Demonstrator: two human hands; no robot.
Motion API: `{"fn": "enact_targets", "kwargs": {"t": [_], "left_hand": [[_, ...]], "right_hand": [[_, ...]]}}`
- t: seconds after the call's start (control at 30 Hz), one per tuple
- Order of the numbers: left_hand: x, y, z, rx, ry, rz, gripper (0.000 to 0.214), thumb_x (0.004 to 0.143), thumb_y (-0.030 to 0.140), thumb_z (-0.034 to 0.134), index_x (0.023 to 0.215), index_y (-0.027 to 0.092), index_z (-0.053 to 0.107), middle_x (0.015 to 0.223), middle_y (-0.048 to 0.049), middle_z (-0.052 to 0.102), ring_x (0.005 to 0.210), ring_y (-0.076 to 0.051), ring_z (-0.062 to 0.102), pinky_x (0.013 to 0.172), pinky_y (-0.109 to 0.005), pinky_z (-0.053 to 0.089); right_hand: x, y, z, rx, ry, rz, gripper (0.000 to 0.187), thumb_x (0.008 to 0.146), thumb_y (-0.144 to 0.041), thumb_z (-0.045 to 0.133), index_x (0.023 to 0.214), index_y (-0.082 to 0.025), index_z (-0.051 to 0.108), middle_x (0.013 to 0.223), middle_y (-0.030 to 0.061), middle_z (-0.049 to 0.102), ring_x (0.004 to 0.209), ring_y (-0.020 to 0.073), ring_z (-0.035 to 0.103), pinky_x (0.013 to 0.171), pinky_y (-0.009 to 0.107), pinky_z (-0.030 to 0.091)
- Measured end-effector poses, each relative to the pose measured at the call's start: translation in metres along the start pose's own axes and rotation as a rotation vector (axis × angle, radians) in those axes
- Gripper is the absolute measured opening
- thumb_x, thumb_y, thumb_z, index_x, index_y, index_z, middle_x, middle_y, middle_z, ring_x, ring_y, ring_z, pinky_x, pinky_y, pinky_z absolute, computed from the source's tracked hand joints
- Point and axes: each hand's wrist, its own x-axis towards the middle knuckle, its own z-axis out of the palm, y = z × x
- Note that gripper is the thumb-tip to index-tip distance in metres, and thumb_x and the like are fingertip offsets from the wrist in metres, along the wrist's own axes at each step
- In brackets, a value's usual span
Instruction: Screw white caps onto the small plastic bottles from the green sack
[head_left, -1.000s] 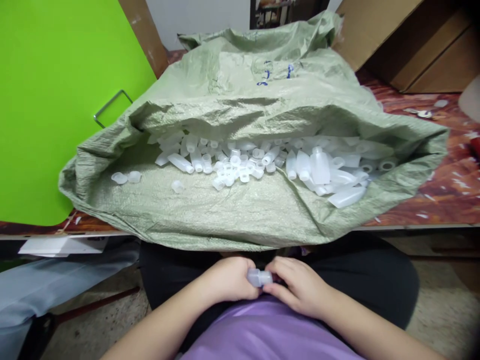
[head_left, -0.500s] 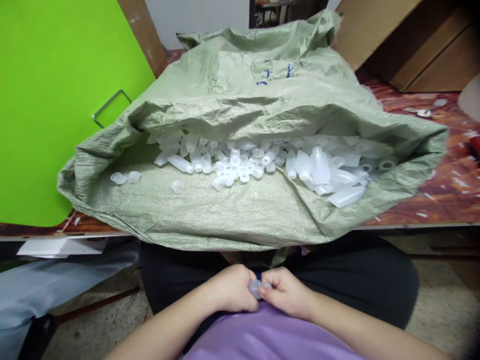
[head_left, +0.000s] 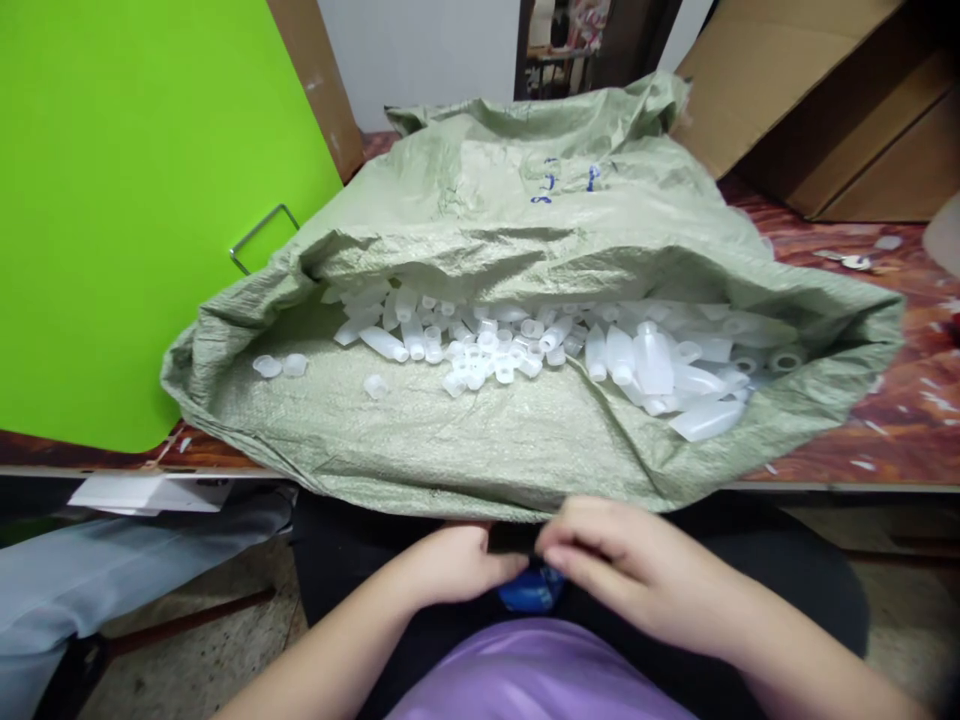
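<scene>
My left hand (head_left: 461, 565) is low in front of my lap, its thumb stretched out and apart from the fingers, which are partly hidden under the sack's front edge. No object shows in it. Beside it, my right hand (head_left: 622, 560) is closed, fingertips drawn together just below the sack's rim; anything they hold is hidden. A blue object (head_left: 531, 590), of a kind I cannot make out, sits between and below both hands. The pale green woven sack (head_left: 465, 450) gapes open ahead, containing many translucent plastic tube bottles (head_left: 652, 360) and small clear caps (head_left: 480, 360).
A bright green panel (head_left: 135, 220) with a wire handle (head_left: 262, 235) stands at left. Cardboard boxes (head_left: 795, 80) fill the back right. Keys (head_left: 855, 262) lie on the red-patterned table (head_left: 915, 410). Another person's pale blue trouser leg (head_left: 142, 570) is at lower left.
The small translucent piece both hands held is no longer visible. My hands have drawn apart, the right rising toward the sack's edge. The blue object shows more, and the view has shifted slightly.
</scene>
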Motion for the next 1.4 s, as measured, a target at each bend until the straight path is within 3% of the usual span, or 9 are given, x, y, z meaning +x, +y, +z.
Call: {"fn": "enact_targets", "kwargs": {"t": [0.1,0.2,0.4,0.5,0.63,0.8,0.97,1.2,1.4], "left_hand": [[-0.032,0.025,-0.018,0.202,-0.155,0.086,0.051,0.078,0.035,0.057,0.127,0.025,0.048,0.129,-0.0041,0.054,0.115,-0.022,0.051,0.098,-0.032,0.037],[-0.058,0.05,-0.048,0.251,-0.104,0.141,0.033,0.086,0.033,0.046,0.115,0.027,0.058,0.11,-0.0002,0.065,0.098,-0.016,0.059,0.087,-0.024,0.044],[-0.052,0.056,-0.145,0.713,0.914,-0.099,0.037,0.087,0.021,0.03,0.113,0.02,0.056,0.112,-0.0035,0.06,0.104,-0.02,0.053,0.092,-0.032,0.041],[-0.035,0.052,-0.191,1.088,0.872,-0.1,0.047,0.078,0.012,0.036,0.123,0.018,0.049,0.126,-0.0089,0.047,0.116,-0.026,0.043,0.098,-0.036,0.035],[-0.017,0.054,-0.225,1.096,0.621,-0.349,0.066,0.069,0.021,0.05,0.133,0.014,0.035,0.121,-0.018,0.046,0.11,-0.033,0.048,0.089,-0.039,0.042],[-0.007,0.057,-0.236,0.992,0.428,-0.312,0.086,0.061,0.022,0.057,0.14,0.023,0.022,0.129,-0.016,0.043,0.112,-0.03,0.049,0.087,-0.032,0.042],[-0.006,0.06,-0.228,1.0,0.493,-0.374,0.09,0.057,0.021,0.059,0.139,0.022,0.023,0.125,-0.0169,0.041,0.11,-0.034,0.048,0.086,-0.036,0.043],[-0.012,0.055,-0.213,1.037,0.538,-0.286,0.055,0.062,0.019,0.054,0.116,0.027,0.051,0.11,-0.0109,0.042,0.104,-0.031,0.047,0.082,-0.036,0.044],[-0.02,0.054,-0.211,0.98,0.537,-0.338,0.04,0.068,0.026,0.048,0.107,0.023,0.055,0.099,-0.0078,0.049,0.084,-0.022,0.057,0.073,-0.03,0.046]], "right_hand": [[0.031,-0.009,-0.021,-0.399,0.419,0.079,0.023,0.089,-0.027,0.041,0.1,-0.02,0.059,0.087,0.007,0.062,0.077,0.0198,0.06,0.064,0.029,0.046],[0.069,-0.007,-0.03,-0.714,0.505,0.242,0.024,0.086,-0.026,0.046,0.107,-0.018,0.055,0.094,0.0108,0.059,0.073,0.0224,0.06,0.054,0.029,0.042],[0.1,0.006,-0.027,-0.773,0.512,0.291,0.016,0.085,-0.026,0.047,0.094,-0.015,0.054,0.086,0.0111,0.06,0.075,0.0261,0.061,0.054,0.03,0.04],[0.092,0.01,-0.023,-0.731,0.561,0.249,0.014,0.082,-0.024,0.047,0.091,-0.014,0.052,0.083,0.0117,0.061,0.075,0.0261,0.061,0.058,0.032,0.042],[0.076,0.014,-0.016,-0.678,0.557,0.149,0.016,0.08,-0.021,0.045,0.092,-0.015,0.053,0.086,0.0114,0.061,0.076,0.0249,0.06,0.061,0.033,0.044],[0.061,0.021,-0.006,-0.622,0.564,0.021,0.024,0.082,-0.021,0.043,0.101,-0.013,0.054,0.087,0.0101,0.059,0.081,0.0247,0.057,0.072,0.036,0.045],[0.057,0.023,-0.003,-0.535,0.592,-0.02,0.025,0.083,-0.022,0.043,0.102,-0.013,0.055,0.086,0.0092,0.059,0.08,0.0229,0.057,0.073,0.036,0.045],[0.056,0.022,-0.004,-0.459,0.609,0.027,0.022,0.084,-0.023,0.043,0.102,-0.015,0.055,0.089,0.0081,0.059,0.083,0.022,0.057,0.073,0.035,0.046],[0.055,0.023,-0.003,-0.451,0.648,0.012,0.021,0.084,-0.023,0.043,0.1,-0.016,0.056,0.093,0.0082,0.06,0.083,0.0212,0.058,0.072,0.034,0.047]]}}
